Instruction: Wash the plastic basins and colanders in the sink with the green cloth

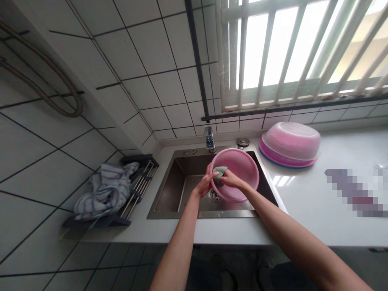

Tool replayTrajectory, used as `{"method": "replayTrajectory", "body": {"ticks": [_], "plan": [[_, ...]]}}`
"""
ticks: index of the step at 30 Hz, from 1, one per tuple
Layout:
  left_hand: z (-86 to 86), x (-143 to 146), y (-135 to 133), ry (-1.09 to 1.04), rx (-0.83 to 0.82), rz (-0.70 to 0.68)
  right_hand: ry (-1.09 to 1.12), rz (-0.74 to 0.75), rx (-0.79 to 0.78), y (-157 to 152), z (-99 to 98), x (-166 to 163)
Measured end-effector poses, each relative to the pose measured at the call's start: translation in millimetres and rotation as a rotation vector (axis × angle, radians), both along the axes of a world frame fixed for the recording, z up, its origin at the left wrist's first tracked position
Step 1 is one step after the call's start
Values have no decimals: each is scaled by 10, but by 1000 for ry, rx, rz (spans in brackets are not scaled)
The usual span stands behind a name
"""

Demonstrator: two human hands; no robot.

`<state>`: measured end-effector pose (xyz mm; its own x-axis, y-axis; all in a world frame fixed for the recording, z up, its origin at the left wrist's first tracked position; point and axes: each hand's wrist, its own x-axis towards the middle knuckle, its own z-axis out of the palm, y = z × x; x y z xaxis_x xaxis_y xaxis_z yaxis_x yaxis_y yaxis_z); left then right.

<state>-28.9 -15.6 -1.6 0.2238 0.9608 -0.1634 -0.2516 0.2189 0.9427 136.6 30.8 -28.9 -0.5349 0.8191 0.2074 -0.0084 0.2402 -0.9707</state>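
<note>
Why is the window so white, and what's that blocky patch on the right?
Head view: the window is overexposed, probably because outside is much brighter than the room; head view: pale glare streaks sit on the counter right of the sink; head view: the blocky patch is pixelated, hiding what's there; head view: the pink basin looks fairly sharp.

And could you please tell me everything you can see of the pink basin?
The pink basin is round, rimmed, smooth and apparently plastic. Over the right part of the sink, its opening faces upward. The left hand holds its left rim; the right hand holds a green cloth at its inner left side. Contact with the sink is unclear.
</note>
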Motion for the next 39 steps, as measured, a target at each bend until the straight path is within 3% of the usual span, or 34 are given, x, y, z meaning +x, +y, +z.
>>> {"method": "replayTrajectory", "body": {"ticks": [5,10,12,14,17,19,26,28,33,39], "plan": [[-2,13,43,45,-43,46,-28,46,15,-50,-49,-63],[-18,52,57,73,71,39,102,-252,-54,31,91,31],[-19,65,54,83,98,25,97,-304,-70,59,108,68],[-16,59,53,131,132,30,39,-205,-74,48,86,67],[-11,20,54,218,162,63,-69,62,-71,-25,26,9],[-6,-1,54,247,165,57,-90,139,-58,-66,13,-25],[17,66,45,145,140,9,93,-235,-116,23,165,96],[22,70,41,165,162,18,79,-208,-120,31,156,98],[16,15,46,255,197,27,-76,67,-68,-29,26,-17],[-27,47,66,190,189,1,67,-227,-93,56,82,95]]}}
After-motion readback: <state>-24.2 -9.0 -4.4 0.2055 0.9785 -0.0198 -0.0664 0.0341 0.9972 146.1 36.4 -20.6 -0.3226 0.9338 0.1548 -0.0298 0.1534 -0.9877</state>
